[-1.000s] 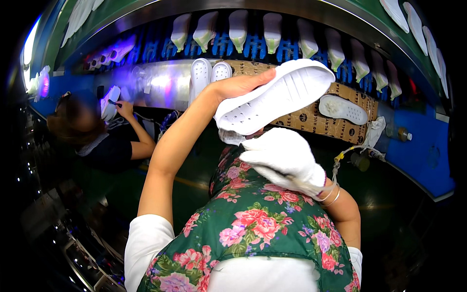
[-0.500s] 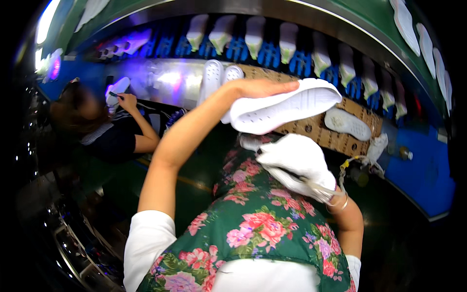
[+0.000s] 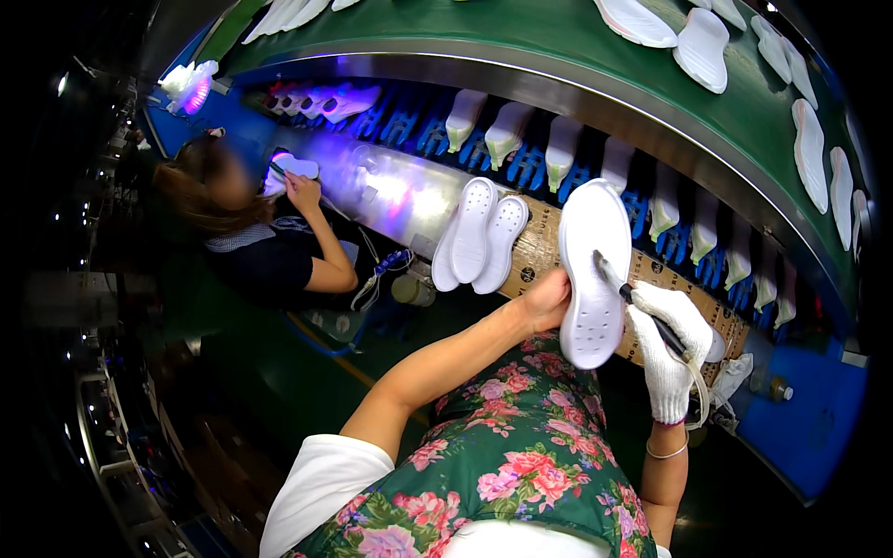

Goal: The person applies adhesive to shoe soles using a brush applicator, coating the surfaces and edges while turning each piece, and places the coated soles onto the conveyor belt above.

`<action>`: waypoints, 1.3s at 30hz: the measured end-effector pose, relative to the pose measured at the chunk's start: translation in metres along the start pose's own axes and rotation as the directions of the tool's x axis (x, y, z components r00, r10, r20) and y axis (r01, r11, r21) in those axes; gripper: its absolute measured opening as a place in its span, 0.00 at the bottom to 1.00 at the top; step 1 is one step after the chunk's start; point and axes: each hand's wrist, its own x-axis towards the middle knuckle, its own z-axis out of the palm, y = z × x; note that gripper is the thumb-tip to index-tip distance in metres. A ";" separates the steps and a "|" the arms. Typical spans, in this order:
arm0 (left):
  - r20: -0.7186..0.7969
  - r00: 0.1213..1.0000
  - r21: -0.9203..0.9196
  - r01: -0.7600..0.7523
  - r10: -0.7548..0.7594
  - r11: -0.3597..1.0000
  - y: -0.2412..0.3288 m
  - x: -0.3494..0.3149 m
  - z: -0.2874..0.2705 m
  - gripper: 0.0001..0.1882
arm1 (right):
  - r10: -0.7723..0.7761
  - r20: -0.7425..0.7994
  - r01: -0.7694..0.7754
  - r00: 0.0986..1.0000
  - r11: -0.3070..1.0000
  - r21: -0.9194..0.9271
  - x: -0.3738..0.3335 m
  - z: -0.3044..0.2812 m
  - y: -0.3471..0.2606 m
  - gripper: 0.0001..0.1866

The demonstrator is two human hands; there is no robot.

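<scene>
My bare left hand (image 3: 545, 299) grips the side edge of a white shoe sole (image 3: 592, 237), which stands nearly upright in front of me. Small holes dot the lower part of its facing side. My right hand (image 3: 668, 325), in a white knitted glove, is closed on a brush (image 3: 609, 272) with a dark handle and a pale hose trailing from it. The bristles are at the middle of the sole's face; whether they touch it I cannot tell. Left of the sole, several more white soles (image 3: 474, 232) lie together on the bench.
Brown cardboard (image 3: 535, 246) covers part of the metal bench (image 3: 409, 191). Behind it, white shoe uppers (image 3: 562, 153) hang toe-down in a row near blue holders. Loose soles lie on the green upper shelf (image 3: 558, 37). A co-worker (image 3: 279, 251) sits at the left, holding a shoe under purple light.
The sole has turned from lying sideways to upright, its holed face toward me. My gloved hand has risen to it with the brush. The view has shifted, showing more of the upper shelf.
</scene>
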 end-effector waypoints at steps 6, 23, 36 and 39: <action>0.052 0.986 0.384 0.125 -0.157 0.915 0.015 -0.022 -0.030 0.28 | -0.078 0.142 0.083 0.987 0.996 -0.030 0.002 0.004 -0.011 0.07; 0.238 0.960 -0.440 -0.028 0.146 0.897 -0.015 -0.028 0.006 0.53 | -0.184 -0.077 0.174 0.980 0.977 -0.120 -0.015 0.017 -0.037 0.11; 0.162 0.987 -0.516 0.103 -0.021 0.851 -0.057 -0.020 -0.019 0.53 | -0.273 -0.109 0.230 0.956 0.927 -0.297 -0.001 0.043 -0.039 0.21; 0.109 0.992 -0.549 0.119 -0.070 0.827 -0.058 -0.017 -0.022 0.53 | -0.250 -0.143 0.231 0.958 0.964 -0.133 0.006 0.049 -0.050 0.14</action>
